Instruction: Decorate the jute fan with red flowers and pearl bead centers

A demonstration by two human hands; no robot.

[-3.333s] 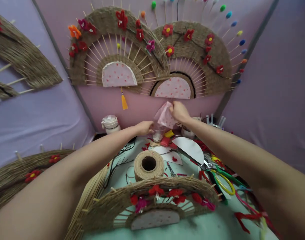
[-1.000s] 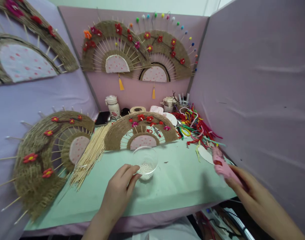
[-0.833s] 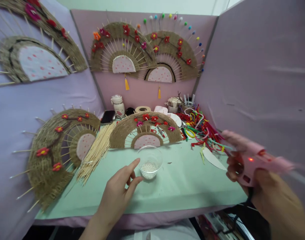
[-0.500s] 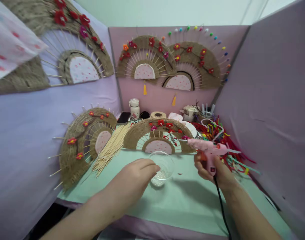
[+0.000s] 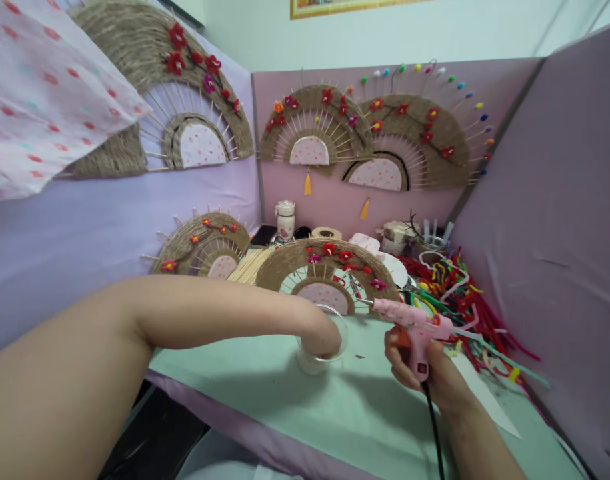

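My left hand [image 5: 322,333] reaches down into a clear plastic cup [image 5: 312,363] on the green tabletop; its fingertips are hidden inside. White beads showed in that cup in the earlier view. In my right hand [image 5: 409,363] is a pink hot glue gun [image 5: 417,327], its metal nozzle pointing left and its black cord hanging down. Behind the cup lies a twine-wrapped fan [image 5: 285,267] with red and magenta flowers and a dotted half-circle centre. The nozzle tip is near the fan's lower right part.
Pipe cleaners [image 5: 469,313] are heaped at the right. Thin sticks [image 5: 249,265], a phone [image 5: 263,236], a white bottle [image 5: 285,220] and a tape roll [image 5: 327,233] stand or lie behind. More fans [image 5: 309,100] hang on the walls. Dotted cloth [image 5: 49,100] hangs upper left.
My left hand has moved from the cup's rim down into the cup, with the forearm now coming in flatter from the left. The camera view has shifted. My right hand still holds the glue gun.
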